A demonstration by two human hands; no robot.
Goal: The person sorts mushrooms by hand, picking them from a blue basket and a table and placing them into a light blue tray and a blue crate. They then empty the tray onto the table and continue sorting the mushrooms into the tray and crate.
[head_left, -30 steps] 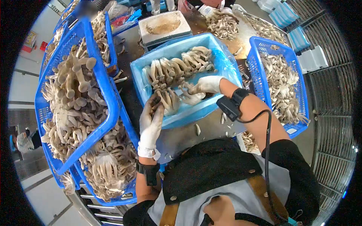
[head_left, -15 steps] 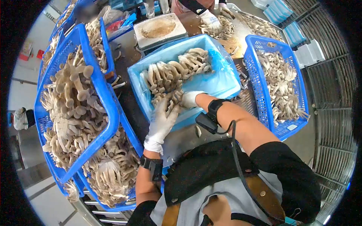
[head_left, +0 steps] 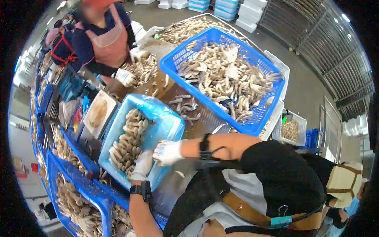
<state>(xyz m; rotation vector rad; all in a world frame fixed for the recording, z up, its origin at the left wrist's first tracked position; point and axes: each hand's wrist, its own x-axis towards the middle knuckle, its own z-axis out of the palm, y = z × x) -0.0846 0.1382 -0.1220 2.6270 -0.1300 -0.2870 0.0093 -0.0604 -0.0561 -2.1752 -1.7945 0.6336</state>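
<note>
A big blue basket (head_left: 233, 117) stands near the film-lined box (head_left: 158, 173). Inside, the mushrooms (head_left: 129, 138), brownish-grey and rounded, crowd one side in a thick band. The left hand (head_left: 143, 165) touches their near end, the right hand (head_left: 167, 153) just beside; I can't tell either grip.

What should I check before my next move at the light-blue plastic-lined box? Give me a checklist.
1. Space left in the light-blue plastic-lined box: ok, bare liner shows beside the grey-brown mushroom row.
2. White-gloved left hand at the row's near end: ok.
3. Mushroom held in the fingers of the white-gloved right hand: cannot tell.
4. Metal table free of scraps: not ok, loose pieces lie between box and blue perforated basket.
5. Co-worker's gloved hands outside the box: ok.
</note>
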